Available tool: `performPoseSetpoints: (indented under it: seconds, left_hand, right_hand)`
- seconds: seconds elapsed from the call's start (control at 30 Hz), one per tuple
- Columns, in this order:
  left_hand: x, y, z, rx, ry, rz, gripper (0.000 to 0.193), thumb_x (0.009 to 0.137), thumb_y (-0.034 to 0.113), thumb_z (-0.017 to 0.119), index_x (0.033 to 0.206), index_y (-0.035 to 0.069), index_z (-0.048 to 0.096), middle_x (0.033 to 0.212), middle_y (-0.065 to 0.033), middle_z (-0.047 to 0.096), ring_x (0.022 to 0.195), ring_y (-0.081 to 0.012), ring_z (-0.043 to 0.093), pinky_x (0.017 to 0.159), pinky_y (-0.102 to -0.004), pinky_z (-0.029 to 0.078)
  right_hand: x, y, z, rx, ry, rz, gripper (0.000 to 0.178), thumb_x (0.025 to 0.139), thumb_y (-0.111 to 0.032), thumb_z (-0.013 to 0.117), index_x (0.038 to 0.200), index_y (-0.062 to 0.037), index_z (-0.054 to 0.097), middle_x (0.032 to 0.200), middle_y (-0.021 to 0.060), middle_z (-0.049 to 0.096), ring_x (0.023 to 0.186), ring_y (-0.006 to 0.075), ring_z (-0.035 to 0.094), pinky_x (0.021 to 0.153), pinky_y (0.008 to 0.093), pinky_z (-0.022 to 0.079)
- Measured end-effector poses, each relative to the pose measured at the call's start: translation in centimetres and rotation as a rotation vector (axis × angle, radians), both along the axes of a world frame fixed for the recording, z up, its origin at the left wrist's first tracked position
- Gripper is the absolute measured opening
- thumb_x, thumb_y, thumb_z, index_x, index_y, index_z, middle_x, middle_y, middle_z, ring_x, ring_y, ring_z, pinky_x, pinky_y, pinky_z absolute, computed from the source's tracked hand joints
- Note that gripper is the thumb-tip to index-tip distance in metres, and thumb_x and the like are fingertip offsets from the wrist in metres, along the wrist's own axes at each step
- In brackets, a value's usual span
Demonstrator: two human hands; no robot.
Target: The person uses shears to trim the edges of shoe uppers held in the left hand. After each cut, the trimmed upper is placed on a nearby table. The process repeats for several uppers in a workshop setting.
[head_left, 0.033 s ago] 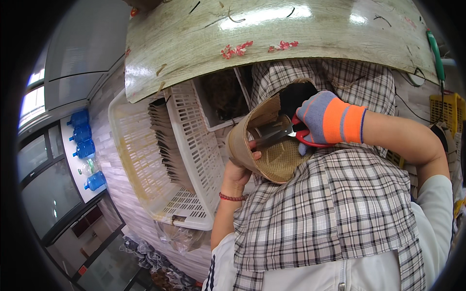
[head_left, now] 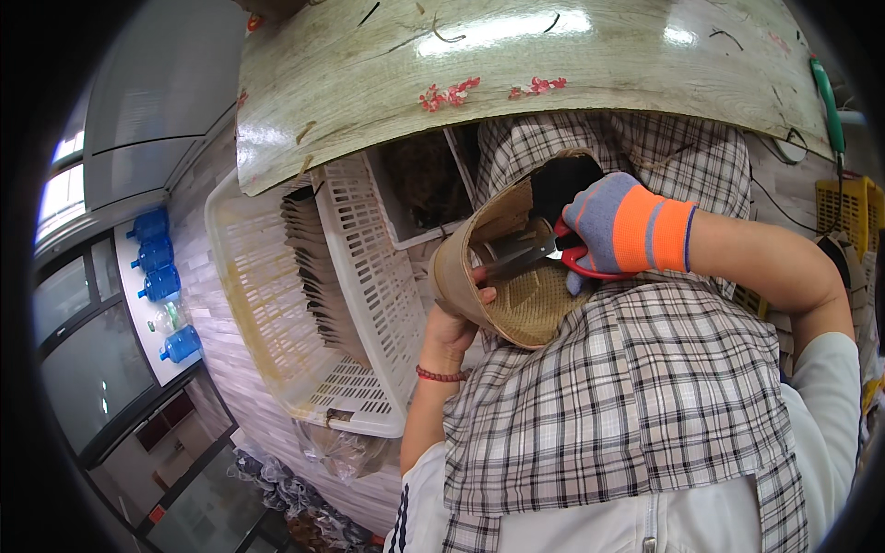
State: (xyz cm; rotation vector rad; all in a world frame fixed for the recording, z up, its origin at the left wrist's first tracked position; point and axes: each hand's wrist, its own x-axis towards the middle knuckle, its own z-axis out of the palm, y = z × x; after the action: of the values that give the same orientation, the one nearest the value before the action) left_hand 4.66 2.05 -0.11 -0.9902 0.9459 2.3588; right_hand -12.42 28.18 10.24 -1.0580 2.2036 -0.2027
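A tan, woven-looking piece (head_left: 544, 309), curved like a wide open tube with a dark patch at its far end, rests tilted on my lap. My left hand (head_left: 452, 327), bare, grips its left wall, with fingertips showing inside the rim and the rest hidden beneath. In a grey and orange glove, my right hand (head_left: 619, 226) closes round the red handles of a pair of scissors (head_left: 516, 256). The blades reach into the hollow of the woven piece, pointing left toward my left fingertips. Whether they touch the wall, I cannot tell.
Ahead is a wood-patterned table (head_left: 369, 92) with scraps of fibre. At left stand a white slotted basket (head_left: 373, 405) holding a stack of curved pieces and a bin (head_left: 422, 238) of dark material. A yellow crate (head_left: 834, 207) is at right; blue water jugs (head_left: 159, 253) line the far left.
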Motion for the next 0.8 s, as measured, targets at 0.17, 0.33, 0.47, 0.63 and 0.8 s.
performPoseSetpoints:
  seconds: [0.17,0.33,0.47,0.63,0.8]
  left_hand:
    - [-0.2,0.2,0.1,-0.01,-0.018,-0.005,0.041,0.071,-0.013,0.079,0.107,0.003,0.069,0.108,-0.0078,0.068,0.099,-0.0228,0.066,0.087,-0.0358,0.059]
    - [-0.4,0.3,0.3,-0.043,-0.014,-0.02,0.039,0.073,-0.01,0.079,0.108,0.003,0.068,0.107,-0.0072,0.068,0.097,-0.0215,0.067,0.087,-0.0341,0.058]
    - [-0.4,-0.3,-0.4,-0.198,0.188,-0.016,0.036,0.081,0.0,0.075,0.116,0.001,0.065,0.109,-0.0099,0.068,0.097,-0.0192,0.064,0.086,-0.0292,0.053]
    - [-4.8,0.7,0.0,-0.191,0.494,0.209,0.033,0.093,0.01,0.066,0.124,0.002,0.059,0.104,-0.0057,0.064,0.087,-0.0165,0.061,0.078,-0.0305,0.052]
    - [-6.0,-0.7,-2.8,-0.191,0.493,0.221,0.027,0.097,0.012,0.058,0.122,0.002,0.062,0.107,-0.0069,0.067,0.089,-0.02,0.062,0.083,-0.0342,0.053]
  right_hand:
    - [0.1,-0.2,0.1,0.069,-0.016,0.015,0.048,0.077,-0.053,0.072,0.092,-0.0079,0.074,0.076,0.013,0.071,0.072,0.0315,0.071,0.064,0.0392,0.056]
    - [-0.4,-0.4,0.5,0.157,0.004,0.064,0.053,0.081,-0.058,0.065,0.086,-0.007,0.075,0.076,0.0127,0.072,0.074,0.0321,0.071,0.065,0.0415,0.056]
    - [-2.2,0.9,1.9,0.247,-0.119,0.042,0.058,0.087,-0.06,0.058,0.086,-0.0049,0.075,0.076,0.0136,0.071,0.074,0.0328,0.07,0.065,0.0411,0.055]
    - [-4.8,2.1,-1.3,0.206,-0.555,-0.006,0.059,0.093,-0.056,0.053,0.093,-0.0008,0.075,0.071,0.012,0.066,0.065,0.0269,0.064,0.062,0.0385,0.055]
    - [-6.5,0.4,-3.4,0.266,-0.873,-0.057,0.086,0.087,-0.08,0.046,0.09,0.0012,0.074,0.067,0.0084,0.061,0.06,0.02,0.061,0.057,0.0345,0.055]
